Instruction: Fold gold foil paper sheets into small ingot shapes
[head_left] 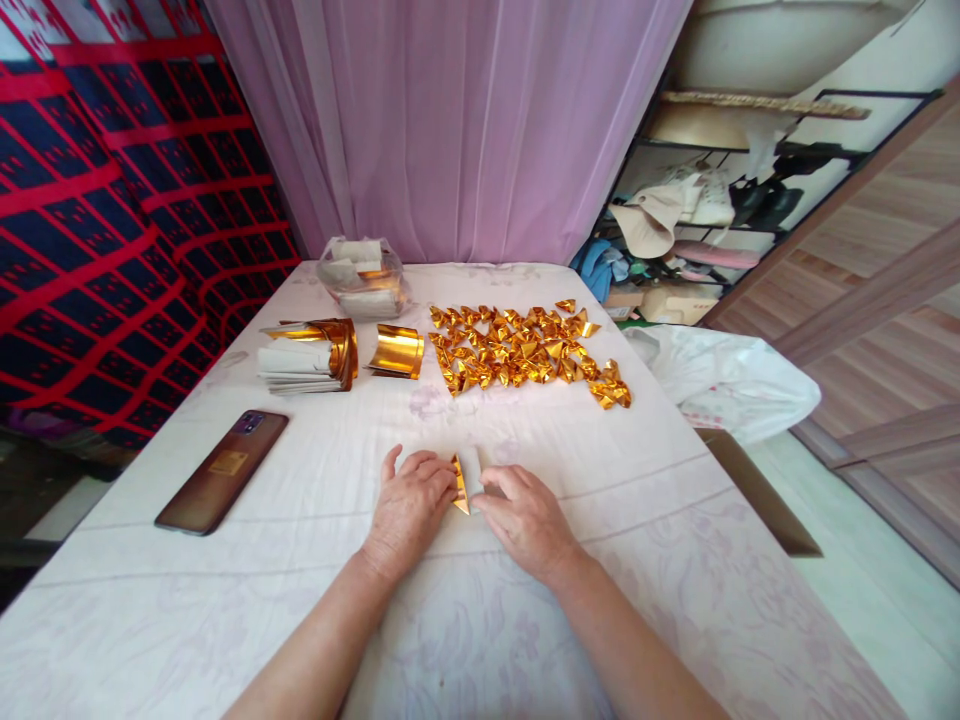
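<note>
- Head view looks down on a table (pixel 300 560) covered with a pale, faintly flowered cloth; both bare hands rest palm-down near its middle.
- Around the hands: a dark brownish smartphone (pixel 223 470) lies flat, well to the left of them, slanted toward the left edge.
- Farther back on the left sits a stack of white-backed gold foil sheets (pixel 307 357), with one curled gold foil sheet (pixel 397 351) just beside it to the right.
- Behind those stands a clear plastic bag holding more paper (pixel 363 277), close to the pink curtain (pixel 450 120).
- A wide spread of small folded gold foil pieces (pixel 525 350) covers the far middle of the table, well apart from the hands.
- A white plastic bag (pixel 731 380) hangs off the right edge.
- Nothing lies between the hands and the gold spread; the cloth there is bare, as it is near the viewer. The right edge falls off to the floor, and the left edge meets a red and dark patterned fabric (pixel 112 200).
- Left hand (pixel 409 505): fingers together and pressed flat, their tips on a small piece of paper, gold on one face and white on the other (pixel 465 480), pinning it to the cloth.
- Right hand (pixel 525 515): fingers bent inward from the other side, tips on the same piece, holding it down rather than lifting.
- Both forearms come in from the near edge, angled toward each other.
</note>
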